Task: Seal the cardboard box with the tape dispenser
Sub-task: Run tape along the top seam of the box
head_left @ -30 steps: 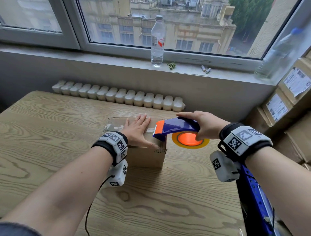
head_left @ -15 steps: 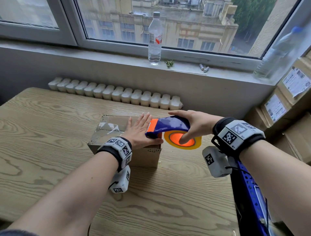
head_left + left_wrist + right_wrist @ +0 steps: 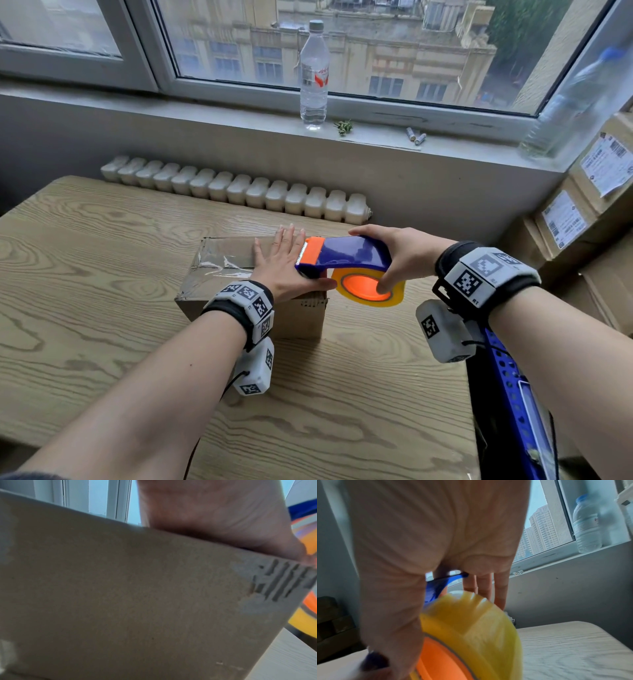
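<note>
The cardboard box (image 3: pixel 239 274) sits on the wooden table (image 3: pixel 85 291), with shiny tape already across its top. The left hand (image 3: pixel 284 263) lies flat on the box's right end, fingers straight and spread, pressing down. Right beside it, the right hand (image 3: pixel 397 253) has its fingers wrapped over the blue tape dispenser (image 3: pixel 346 257), thumb on the orange hub of the yellow roll. The dispenser's orange toothed end hovers over the left hand's knuckles, and the roll hangs just off the box's right edge.

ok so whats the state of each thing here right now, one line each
brown cardboard box: closed, flaps down, on wooden table
blue and orange tape dispenser: held at box's right end
yellow tape roll: mounted on dispenser
left hand: flat on box top
right hand: grips dispenser
clear plastic bottle: upright, capped
</note>
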Demonstrator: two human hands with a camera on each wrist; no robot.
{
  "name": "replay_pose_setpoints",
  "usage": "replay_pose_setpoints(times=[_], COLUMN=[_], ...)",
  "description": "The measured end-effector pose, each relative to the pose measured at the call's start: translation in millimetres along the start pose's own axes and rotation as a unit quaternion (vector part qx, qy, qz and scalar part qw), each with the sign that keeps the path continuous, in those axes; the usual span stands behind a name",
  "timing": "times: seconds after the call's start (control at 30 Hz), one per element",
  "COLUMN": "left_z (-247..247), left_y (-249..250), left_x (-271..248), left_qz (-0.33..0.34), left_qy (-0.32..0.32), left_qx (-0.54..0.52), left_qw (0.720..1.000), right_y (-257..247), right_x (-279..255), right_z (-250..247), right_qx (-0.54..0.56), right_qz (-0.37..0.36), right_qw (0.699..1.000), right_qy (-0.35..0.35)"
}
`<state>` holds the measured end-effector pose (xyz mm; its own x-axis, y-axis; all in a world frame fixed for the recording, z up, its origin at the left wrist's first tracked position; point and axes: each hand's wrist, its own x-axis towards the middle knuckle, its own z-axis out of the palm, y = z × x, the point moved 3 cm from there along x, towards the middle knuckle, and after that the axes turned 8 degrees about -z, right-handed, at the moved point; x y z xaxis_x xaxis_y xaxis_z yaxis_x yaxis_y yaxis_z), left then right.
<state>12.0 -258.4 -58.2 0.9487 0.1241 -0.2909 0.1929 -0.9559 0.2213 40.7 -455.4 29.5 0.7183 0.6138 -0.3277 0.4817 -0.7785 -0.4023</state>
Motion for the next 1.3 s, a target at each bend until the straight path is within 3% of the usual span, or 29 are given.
replay_pose_setpoints(times=[0.3,0.47,0.77,1.1,1.3], left_z=[-4.0,-4.3,-3.5,-5.3,-5.5], left_y=[-1.5,-4.0,-2.8,-1.7,-0.1], left_x=[2.1,2.6,2.9,5.5,6.8], left_qz=[-0.002,0.009,0.025,0.023,0.023], left_qy=[-0.011,-0.015,-0.028,-0.026,-0.018], left_qx=[0.006,0.013,0.028,0.015,0.030], left_qw=[1.000,1.000,0.999,0.999,0.999], right_y=[2.9,4.3,-15.3,-20.4,-20.9], right_x=[0.7,3.5,15.5,25.3,25.9], right_z=[1.3,4.4,24.1,17.2,16.2], right_qx=[0.095,0.106,0.072,-0.006,-0.053], right_qz=[-0.015,-0.009,0.003,-0.015,-0.033], right_qw=[0.995,0.994,0.996,0.999,0.998], right_qy=[0.013,-0.022,-0.048,0.032,0.019])
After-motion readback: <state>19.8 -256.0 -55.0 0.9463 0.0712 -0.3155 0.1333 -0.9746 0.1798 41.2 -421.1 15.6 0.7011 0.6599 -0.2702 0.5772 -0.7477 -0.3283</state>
